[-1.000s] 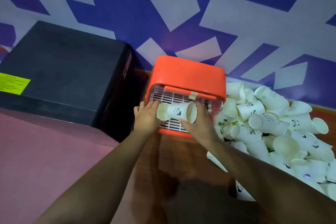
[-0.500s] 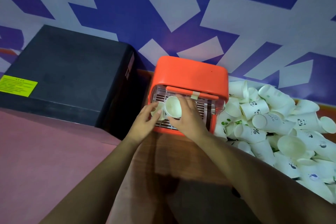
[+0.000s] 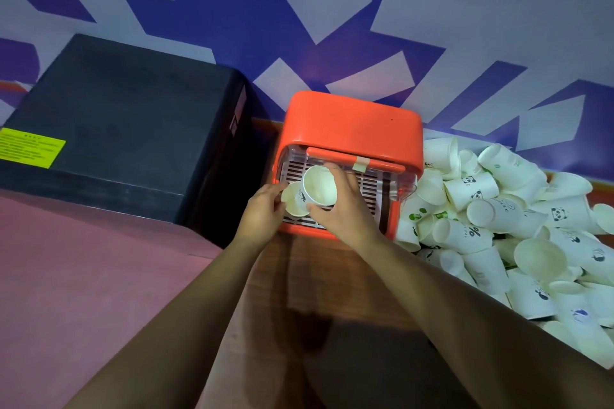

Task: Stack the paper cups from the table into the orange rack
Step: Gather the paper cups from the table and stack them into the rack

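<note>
The orange rack (image 3: 352,123) stands on the wooden table against the wall, its open front showing a white slatted tray. In front of that opening my right hand (image 3: 345,212) grips a white paper cup (image 3: 319,185), its mouth turned toward me. A second paper cup (image 3: 293,199) sits just left of and below it, partly behind the first; my left hand (image 3: 262,209) holds it by the side with fingertips. A big heap of white printed paper cups (image 3: 505,226) lies on the table right of the rack.
A large black box (image 3: 126,129) with a yellow label stands left of the rack, close beside it. A pink surface (image 3: 83,276) lies in front of the box. Brown wooden tabletop (image 3: 319,276) runs below the rack. A blue and white wall is behind.
The cup held sideways between both hands has been turned mouth toward me and moved up to the rack's opening. A second cup now shows in my left hand.
</note>
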